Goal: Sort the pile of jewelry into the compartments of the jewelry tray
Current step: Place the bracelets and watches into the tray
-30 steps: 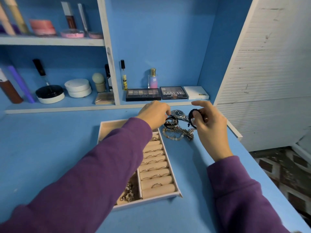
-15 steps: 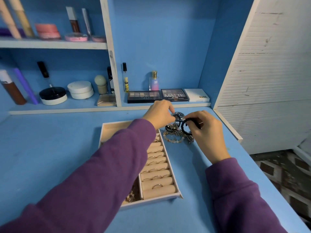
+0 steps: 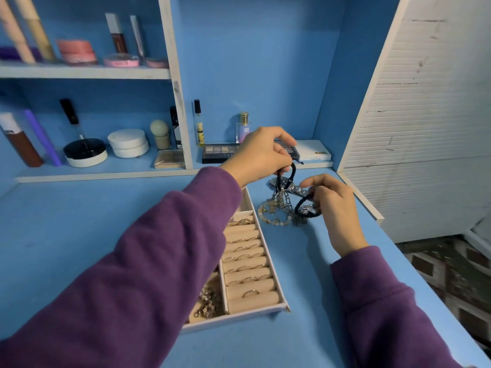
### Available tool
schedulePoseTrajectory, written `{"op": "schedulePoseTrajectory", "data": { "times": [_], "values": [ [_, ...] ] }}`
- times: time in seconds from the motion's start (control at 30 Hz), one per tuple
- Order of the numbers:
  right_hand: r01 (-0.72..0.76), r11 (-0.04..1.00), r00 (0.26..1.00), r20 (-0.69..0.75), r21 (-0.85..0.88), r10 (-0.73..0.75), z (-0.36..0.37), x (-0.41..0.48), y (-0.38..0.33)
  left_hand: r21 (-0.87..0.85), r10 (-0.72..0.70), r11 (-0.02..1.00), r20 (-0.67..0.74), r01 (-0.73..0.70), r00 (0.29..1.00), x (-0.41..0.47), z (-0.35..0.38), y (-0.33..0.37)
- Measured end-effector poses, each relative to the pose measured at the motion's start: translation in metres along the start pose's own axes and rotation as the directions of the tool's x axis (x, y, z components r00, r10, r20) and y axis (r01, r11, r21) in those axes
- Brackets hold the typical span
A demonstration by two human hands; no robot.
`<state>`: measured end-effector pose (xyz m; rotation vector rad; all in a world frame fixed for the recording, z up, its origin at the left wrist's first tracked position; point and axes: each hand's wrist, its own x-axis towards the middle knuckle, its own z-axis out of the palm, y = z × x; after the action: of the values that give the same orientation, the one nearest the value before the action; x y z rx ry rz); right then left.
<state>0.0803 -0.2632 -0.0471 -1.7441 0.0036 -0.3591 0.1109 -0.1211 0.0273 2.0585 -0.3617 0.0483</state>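
Note:
The beige jewelry tray [image 3: 276, 308] lies on the blue desk, partly under my left sleeve. Its right side holds ring rolls [image 3: 248, 257] with several gold rings; a lower left compartment holds sparkly pieces [image 3: 207, 305]. The jewelry pile [image 3: 279, 209] sits just right of the tray's far end, with a beaded bracelet, chains and a silver watch [image 3: 293, 187]. My left hand [image 3: 261, 155] pinches a black cord bracelet [image 3: 286, 177] lifted above the pile. My right hand [image 3: 333, 205] holds a second black cord bracelet [image 3: 305, 209] at the pile's right edge.
Eyeshadow palettes [image 3: 220, 152] and a white box [image 3: 316, 152] line the low shelf behind the pile, with perfume bottles [image 3: 243, 127] and cosmetic jars [image 3: 128, 143] further left. A white slatted panel [image 3: 425, 142] rises on the right, where the desk edge drops off.
My left hand has risen, lifting a black cord bracelet up out of the pile. My right hand has pulled slightly right and down with the other black bracelet.

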Motion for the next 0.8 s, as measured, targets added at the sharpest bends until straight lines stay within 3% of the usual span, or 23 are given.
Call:
{"op": "schedulePoseTrajectory", "data": {
  "times": [0.07,0.13,0.2,0.27,0.33,0.43,0.53,0.8],
  "values": [
    [-0.047,0.994,0.996,0.066,-0.103,0.054,-0.002,-0.001,-0.001,-0.016,-0.005,1.000,-0.001,0.005,1.000,-0.001,0.000,0.001],
    [0.037,0.946,0.992,0.130,-0.323,0.005,-0.001,-0.004,-0.001,-0.043,-0.013,0.999,-0.005,0.012,1.000,-0.001,0.000,0.002],
    [0.172,0.821,0.978,0.192,-0.545,-0.077,0.003,-0.007,0.001,-0.069,-0.015,0.997,0.000,0.015,1.000,-0.002,0.000,0.002],
    [0.242,0.733,0.968,0.205,-0.635,-0.142,0.006,-0.008,0.001,-0.079,-0.011,0.997,-0.001,0.011,1.000,-0.002,0.000,0.003],
    [0.234,0.762,0.971,0.180,-0.604,-0.156,0.006,-0.006,0.003,-0.034,-0.002,0.999,-0.021,0.001,1.000,-0.001,0.000,0.001],
    [0.154,0.901,0.987,0.105,-0.405,-0.121,0.002,-0.003,-0.001,0.051,-0.004,0.999,-0.018,0.005,1.000,0.000,0.001,-0.008],
    [0.106,0.968,0.993,0.075,-0.229,-0.091,-0.001,-0.003,-0.005,0.129,-0.027,0.991,0.054,0.020,0.998,-0.003,0.006,-0.019],
    [0.104,0.993,0.984,0.144,0.045,-0.110,-0.004,-0.007,-0.014,0.213,-0.067,0.976,0.058,0.053,0.996,-0.009,0.021,-0.036]
  ]
}}
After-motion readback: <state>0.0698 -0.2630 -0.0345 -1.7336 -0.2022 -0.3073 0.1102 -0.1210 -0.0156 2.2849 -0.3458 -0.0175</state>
